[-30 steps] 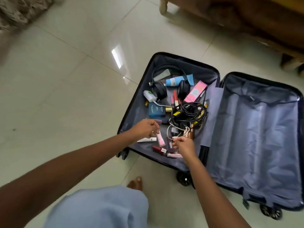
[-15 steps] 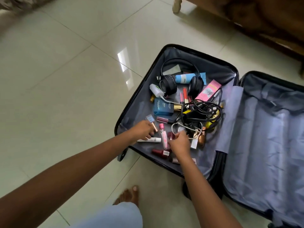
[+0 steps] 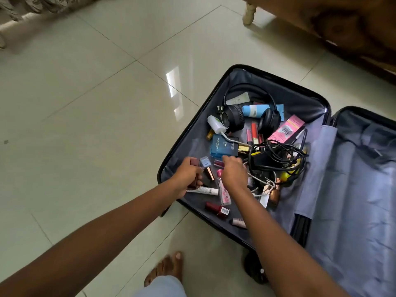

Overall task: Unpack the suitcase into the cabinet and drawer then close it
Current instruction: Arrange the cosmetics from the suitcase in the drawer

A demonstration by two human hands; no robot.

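The floor (image 3: 85,108) is pale tile, smooth and glossy enough to mirror a window. The suitcase (image 3: 278,76) has a black hard shell with a shiny rim. Its lining (image 3: 353,189) is grey cloth, creased, with a faint sheen. The headphones (image 3: 233,120) look like matt black plastic with padded cups. The blue box (image 3: 224,147) and the pink box (image 3: 286,130) are printed card, lightly glossy. The cables (image 3: 278,156) are black, rubbery and dull. The nail polish bottle (image 3: 214,207) is shiny dark red glass. The copper-coloured bottle (image 3: 274,195) gleams like metal. The brown tube (image 3: 194,162) in the grip of the left hand (image 3: 188,179) looks like satin plastic. Far right, the furniture (image 3: 342,28) is carved brown wood, polished.
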